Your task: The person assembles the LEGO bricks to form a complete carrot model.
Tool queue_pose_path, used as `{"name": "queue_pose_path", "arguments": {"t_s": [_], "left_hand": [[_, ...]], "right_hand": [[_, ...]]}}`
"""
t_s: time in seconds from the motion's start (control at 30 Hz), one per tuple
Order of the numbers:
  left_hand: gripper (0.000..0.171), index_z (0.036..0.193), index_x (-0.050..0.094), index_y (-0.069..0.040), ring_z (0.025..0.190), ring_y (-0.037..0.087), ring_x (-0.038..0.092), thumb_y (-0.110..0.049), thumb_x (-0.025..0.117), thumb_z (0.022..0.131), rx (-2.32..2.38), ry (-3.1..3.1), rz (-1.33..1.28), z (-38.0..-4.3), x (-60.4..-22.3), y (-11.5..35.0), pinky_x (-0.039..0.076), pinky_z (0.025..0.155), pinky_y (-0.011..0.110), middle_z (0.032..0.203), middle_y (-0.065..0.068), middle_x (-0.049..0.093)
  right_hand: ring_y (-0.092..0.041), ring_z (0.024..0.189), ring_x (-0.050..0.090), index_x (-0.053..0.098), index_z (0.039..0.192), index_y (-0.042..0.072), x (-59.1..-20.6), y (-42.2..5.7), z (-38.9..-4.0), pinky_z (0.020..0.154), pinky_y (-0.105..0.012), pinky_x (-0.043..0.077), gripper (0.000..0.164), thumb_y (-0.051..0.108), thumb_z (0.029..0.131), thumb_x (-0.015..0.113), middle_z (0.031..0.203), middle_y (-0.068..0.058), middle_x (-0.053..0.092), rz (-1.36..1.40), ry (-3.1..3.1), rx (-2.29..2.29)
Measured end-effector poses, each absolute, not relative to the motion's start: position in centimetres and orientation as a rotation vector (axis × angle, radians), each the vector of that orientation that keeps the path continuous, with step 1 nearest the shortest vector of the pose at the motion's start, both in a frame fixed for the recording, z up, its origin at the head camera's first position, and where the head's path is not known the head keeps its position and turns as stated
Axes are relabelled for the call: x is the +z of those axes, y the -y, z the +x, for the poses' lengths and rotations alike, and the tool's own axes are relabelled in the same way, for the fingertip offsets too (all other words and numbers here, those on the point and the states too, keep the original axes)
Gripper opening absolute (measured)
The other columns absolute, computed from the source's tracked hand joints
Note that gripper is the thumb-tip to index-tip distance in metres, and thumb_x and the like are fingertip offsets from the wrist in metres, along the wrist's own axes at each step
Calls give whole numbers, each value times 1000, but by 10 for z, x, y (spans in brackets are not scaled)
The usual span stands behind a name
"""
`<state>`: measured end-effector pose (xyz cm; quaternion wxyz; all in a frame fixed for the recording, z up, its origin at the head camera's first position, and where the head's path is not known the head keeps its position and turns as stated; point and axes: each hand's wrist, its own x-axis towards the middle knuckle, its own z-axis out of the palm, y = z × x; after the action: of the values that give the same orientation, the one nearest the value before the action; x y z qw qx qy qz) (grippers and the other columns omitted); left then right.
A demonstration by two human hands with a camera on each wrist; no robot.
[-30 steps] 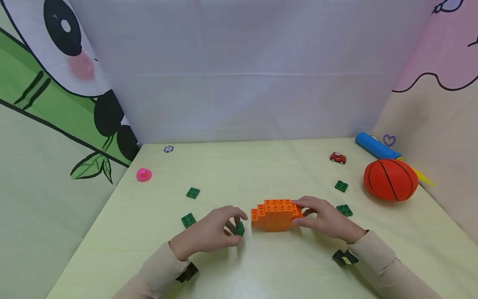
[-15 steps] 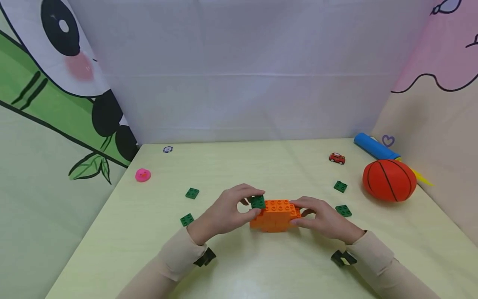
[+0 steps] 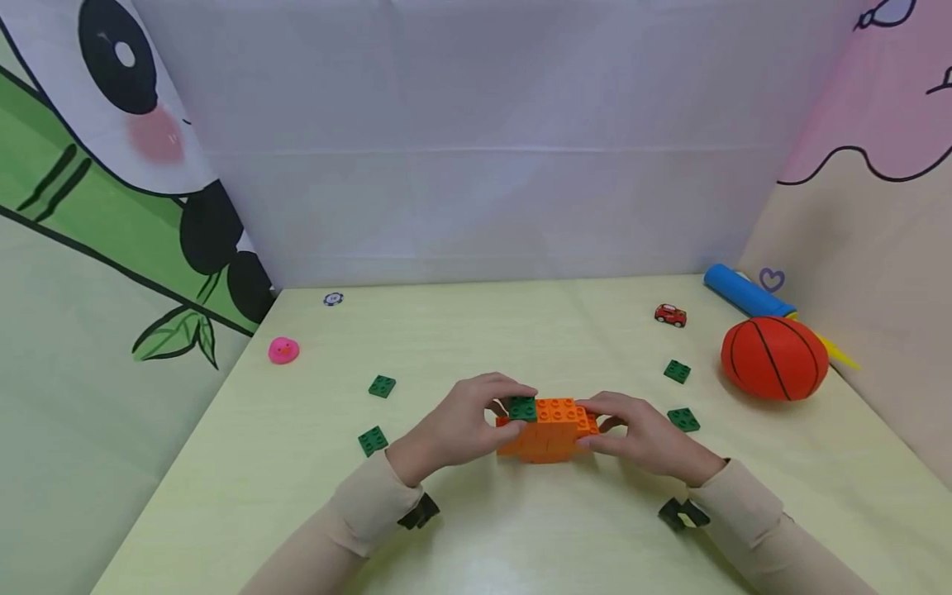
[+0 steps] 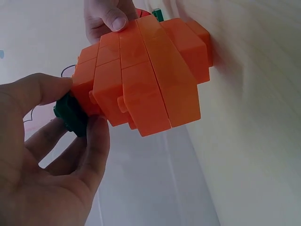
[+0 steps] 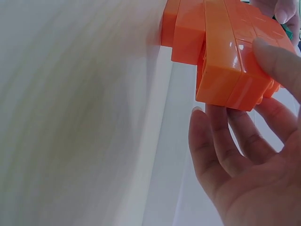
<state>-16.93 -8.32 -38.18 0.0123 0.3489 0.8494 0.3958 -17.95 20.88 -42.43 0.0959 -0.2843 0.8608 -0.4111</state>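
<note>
A stepped build of orange toy bricks (image 3: 549, 445) stands upright on the table, studs on top. My left hand (image 3: 454, 423) pinches a green brick (image 3: 523, 409) between thumb and fingers. That brick sits against the left part of the build's top; whether it is pressed fully down I cannot tell. In the left wrist view the green brick (image 4: 71, 115) touches the studded side of the orange build (image 4: 150, 70). My right hand (image 3: 645, 436) grips the right end of the build. From the right wrist, the thumb lies on one face of the orange bricks (image 5: 221, 52), with fingers behind.
Two loose green bricks lie at left, the nearer brick (image 3: 373, 440) by my left wrist. Two more, including one brick (image 3: 683, 420), lie beyond my right hand. Further out are a pink duck (image 3: 283, 350), poker chip (image 3: 333, 299), red car (image 3: 670, 315), red ball (image 3: 774, 359) and blue tube (image 3: 747, 291).
My left hand has carried the green brick up and rightward from beside the orange build onto its top. My right hand keeps its grip at the right end.
</note>
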Motion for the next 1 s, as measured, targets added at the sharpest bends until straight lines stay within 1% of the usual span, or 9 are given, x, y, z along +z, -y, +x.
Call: {"name": "queue_pose_path", "arguments": {"t_s": [0.23, 0.37, 0.47, 0.53, 0.63, 0.7, 0.77, 0.87, 1.0], "left_hand": [[36, 126, 69, -12, 91, 7, 61, -24, 73, 92, 1216, -2659, 1017, -170, -381, 80, 56, 87, 31, 114, -5, 68], [36, 126, 70, -12, 91, 8, 61, -23, 73, 92, 1183, -2687, 992, -169, -379, 79, 56, 83, 26, 113, -4, 69], [36, 127, 69, -12, 91, 9, 60, -24, 72, 93, 1151, -2700, 991, -168, -378, 78, 54, 81, 23, 115, -3, 69], [38, 129, 67, -12, 92, 10, 60, -26, 71, 94, 1134, -2696, 1002, -168, -377, 78, 54, 82, 25, 117, -3, 68], [51, 140, 58, -16, 100, 14, 59, -34, 71, 93, 1105, -2682, 1010, -168, -379, 86, 54, 89, 33, 126, -4, 64], [58, 144, 53, -19, 107, 16, 58, -35, 73, 92, 1085, -2684, 979, -167, -379, 98, 52, 94, 39, 130, -3, 61], [61, 145, 52, -19, 113, 20, 57, -36, 74, 91, 1029, -2716, 898, -167, -378, 115, 50, 98, 43, 131, -2, 59], [55, 138, 58, -13, 119, 26, 56, -31, 76, 89, 848, -2814, 700, -165, -376, 149, 48, 100, 48, 131, 5, 60], [54, 129, 62, -6, 116, 31, 57, -29, 82, 83, 557, -2873, 400, -162, -382, 194, 49, 97, 49, 125, 13, 61]], "right_hand": [[-14, 110, 60, 57, 141, 16, -425, -209, -179, 94, -35, 54, 56, 38, 91, 72, 125, 4, 62, -848, -2554, -1219], [-14, 110, 60, 57, 141, 18, -425, -209, -180, 93, -33, 54, 57, 40, 90, 72, 124, 6, 62, -827, -2561, -1216], [-15, 110, 60, 57, 141, 17, -426, -209, -180, 93, -33, 54, 57, 40, 91, 72, 124, 5, 63, -830, -2568, -1208], [-16, 110, 60, 57, 141, 17, -426, -209, -180, 93, -33, 54, 57, 39, 91, 72, 124, 4, 63, -830, -2570, -1206], [-16, 110, 60, 57, 141, 17, -428, -210, -180, 93, -32, 54, 57, 40, 91, 72, 124, 4, 63, -818, -2566, -1208], [-15, 110, 60, 57, 141, 17, -429, -210, -180, 93, -31, 53, 57, 40, 91, 72, 125, 4, 63, -806, -2562, -1214], [-16, 111, 60, 57, 141, 17, -429, -210, -179, 93, -32, 53, 57, 40, 91, 72, 126, 3, 62, -809, -2566, -1216], [-16, 111, 60, 57, 141, 15, -429, -209, -179, 93, -34, 54, 58, 39, 91, 72, 127, 2, 62, -824, -2577, -1218], [-17, 112, 60, 56, 141, 14, -426, -208, -179, 94, -37, 53, 59, 40, 91, 72, 129, 0, 62, -837, -2574, -1210]]}}
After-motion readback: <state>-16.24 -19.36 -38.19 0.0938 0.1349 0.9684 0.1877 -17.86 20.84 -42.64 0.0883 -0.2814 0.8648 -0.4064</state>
